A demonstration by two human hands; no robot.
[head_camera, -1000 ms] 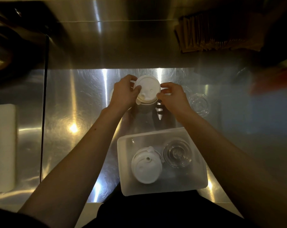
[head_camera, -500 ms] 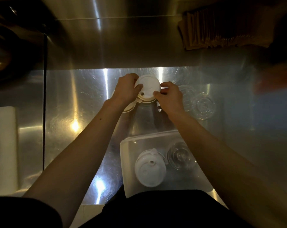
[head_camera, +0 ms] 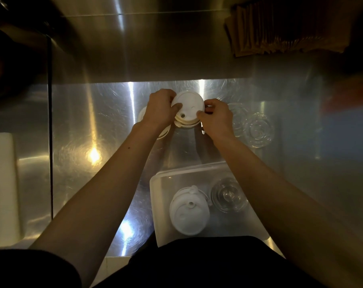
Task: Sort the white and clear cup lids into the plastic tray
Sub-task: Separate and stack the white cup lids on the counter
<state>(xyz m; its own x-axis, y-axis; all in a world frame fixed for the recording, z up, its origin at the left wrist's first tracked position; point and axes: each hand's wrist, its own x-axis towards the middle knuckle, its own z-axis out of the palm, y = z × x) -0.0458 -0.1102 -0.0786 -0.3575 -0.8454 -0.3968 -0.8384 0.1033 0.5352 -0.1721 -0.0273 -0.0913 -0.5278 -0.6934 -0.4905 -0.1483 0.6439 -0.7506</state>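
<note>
A stack of white cup lids (head_camera: pixel 188 110) is gripped from both sides at the far middle of the steel counter, my left hand (head_camera: pixel 161 110) on its left edge and my right hand (head_camera: pixel 217 118) on its right. Another white lid (head_camera: pixel 142 116) lies partly hidden under my left wrist. Two clear lids (head_camera: pixel 256 129) lie on the counter to the right of my right hand. Close to my body, the translucent plastic tray (head_camera: pixel 155 204) holds a stack of white lids (head_camera: pixel 189 213) on its left and a stack of clear lids (head_camera: pixel 228 195) on its right.
The steel counter (head_camera: pixel 93 121) meets a steel back wall. A brown stack of paper sleeves or bags (head_camera: pixel 280 28) hangs at the top right. A white box-like object (head_camera: pixel 1 183) stands at the left beyond a dark seam.
The white lid stack has stayed in both hands at the same spot. The view has shifted slightly, bringing the clear lids on the right more into view.
</note>
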